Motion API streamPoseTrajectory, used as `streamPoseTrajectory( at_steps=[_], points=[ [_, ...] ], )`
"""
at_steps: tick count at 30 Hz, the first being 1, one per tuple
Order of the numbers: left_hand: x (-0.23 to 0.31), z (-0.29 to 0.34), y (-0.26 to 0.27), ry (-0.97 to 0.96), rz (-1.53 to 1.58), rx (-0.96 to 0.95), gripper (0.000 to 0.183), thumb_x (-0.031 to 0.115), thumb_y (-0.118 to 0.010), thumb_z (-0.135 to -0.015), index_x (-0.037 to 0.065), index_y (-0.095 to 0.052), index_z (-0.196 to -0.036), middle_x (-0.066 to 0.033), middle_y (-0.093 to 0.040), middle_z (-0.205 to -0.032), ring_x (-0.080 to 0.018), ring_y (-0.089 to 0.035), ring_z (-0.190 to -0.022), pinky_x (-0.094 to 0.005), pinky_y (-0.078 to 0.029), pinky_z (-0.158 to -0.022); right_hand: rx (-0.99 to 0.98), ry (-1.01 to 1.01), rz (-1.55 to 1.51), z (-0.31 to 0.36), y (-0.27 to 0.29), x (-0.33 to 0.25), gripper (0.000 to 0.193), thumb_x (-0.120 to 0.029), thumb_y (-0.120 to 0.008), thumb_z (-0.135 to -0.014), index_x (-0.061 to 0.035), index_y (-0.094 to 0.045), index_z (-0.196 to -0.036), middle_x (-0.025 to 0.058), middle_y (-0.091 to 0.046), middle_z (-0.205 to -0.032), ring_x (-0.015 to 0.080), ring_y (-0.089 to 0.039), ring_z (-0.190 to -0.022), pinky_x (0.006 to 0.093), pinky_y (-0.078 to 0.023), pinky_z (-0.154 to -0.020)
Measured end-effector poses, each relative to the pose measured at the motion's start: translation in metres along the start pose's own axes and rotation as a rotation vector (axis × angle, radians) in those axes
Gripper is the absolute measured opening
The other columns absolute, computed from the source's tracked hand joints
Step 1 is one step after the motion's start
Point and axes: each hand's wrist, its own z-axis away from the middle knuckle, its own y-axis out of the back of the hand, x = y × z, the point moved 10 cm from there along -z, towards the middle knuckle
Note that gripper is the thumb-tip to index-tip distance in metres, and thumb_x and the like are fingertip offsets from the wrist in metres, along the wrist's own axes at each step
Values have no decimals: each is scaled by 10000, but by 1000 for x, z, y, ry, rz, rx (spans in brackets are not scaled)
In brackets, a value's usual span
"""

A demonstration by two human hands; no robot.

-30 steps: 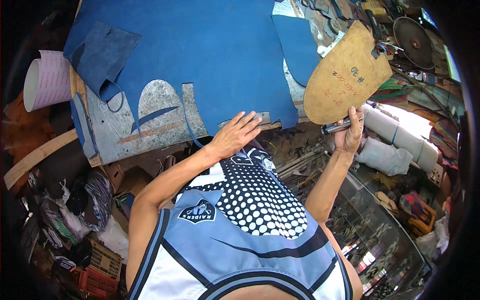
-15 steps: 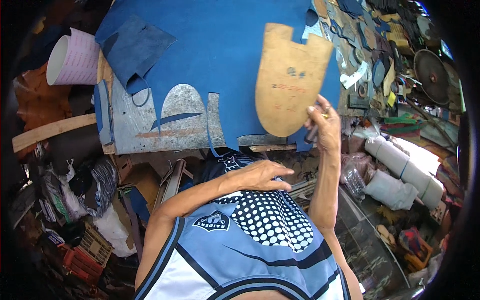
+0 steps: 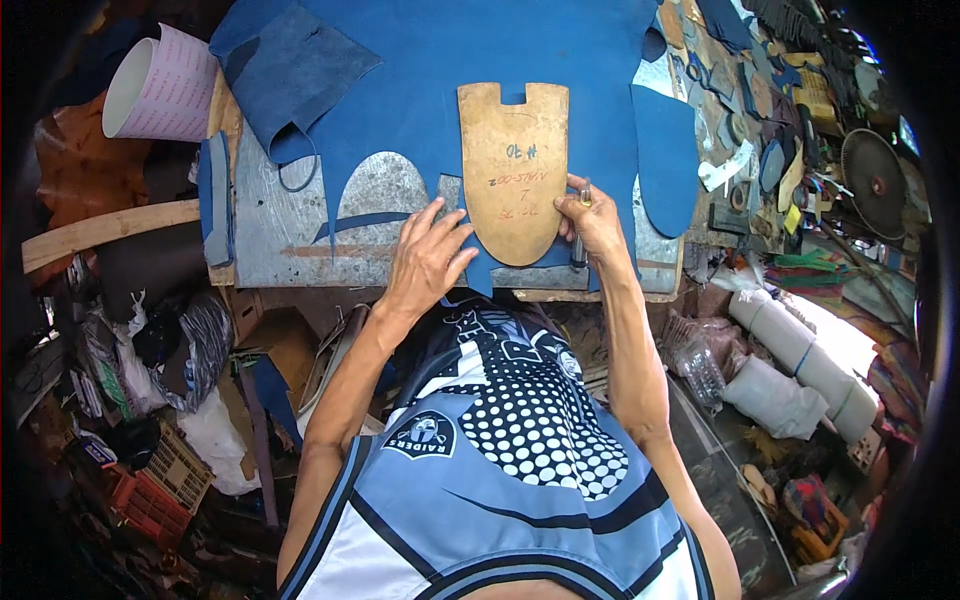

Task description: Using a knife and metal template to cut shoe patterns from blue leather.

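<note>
A tan card template (image 3: 515, 175), rounded at the near end and notched at the far end, lies on a large blue leather sheet (image 3: 430, 70). My left hand (image 3: 430, 258) rests at its left edge, fingers spread and holding nothing. On its right edge, the thumb and finger of my right hand (image 3: 600, 228) pinch the card. That same hand also keeps a slim dark-handled tool (image 3: 579, 250) in its fingers, its tip hidden. A cut blue leather piece (image 3: 667, 165) with a rounded end lies to the right.
Grey metal tabletop (image 3: 375, 185) shows through a rounded cutout. A folded dark blue scrap (image 3: 295, 80) and a pale paper roll (image 3: 165, 85) are at the left. Tools and scraps crowd the right, near a round fan (image 3: 880, 175). White wrapped rolls (image 3: 800, 340) lie below.
My right hand has brought the template left and down onto the leather, turning it straighter. My left hand has risen from near my body to the sheet. The cut blue piece is now uncovered.
</note>
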Motion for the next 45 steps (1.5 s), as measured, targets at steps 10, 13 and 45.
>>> streamPoseTrajectory(
  at_steps=[10, 13, 45],
  points=[
    [13, 5, -26, -64, -56, -70, 422, 306, -770, -798, 52, -680, -1123, -146, -572, -1345, -415, -420, -1336, -568, -315, -1091, 215, 140, 445, 8, 11, -2, 544, -155, -612, -854, -101, -527, -1388, 234, -694, -946, 349, -695, -812, 406, -544, -726],
    [9, 9, -24, -24, -112, -48, 406, 286, -772, -799, 48, -684, -1116, -151, -562, -1360, -416, -424, -1329, -570, -312, -1092, 221, 154, 656, 13, 0, -17, 558, -223, -572, -866, -115, -505, -1410, 280, -677, -989, 438, -664, -927, 487, -523, -830],
    [-99, -148, -17, -203, -155, -55, 638, 383, -671, -893, 117, -473, -1438, -109, -502, -1456, -331, -321, -1440, -518, -191, -1183, 177, 132, 987, 91, -23, 22, 749, -466, -668, -868, -118, -380, -1465, 208, -692, -880, 386, -689, -765, 480, -552, -668]
  ],
)
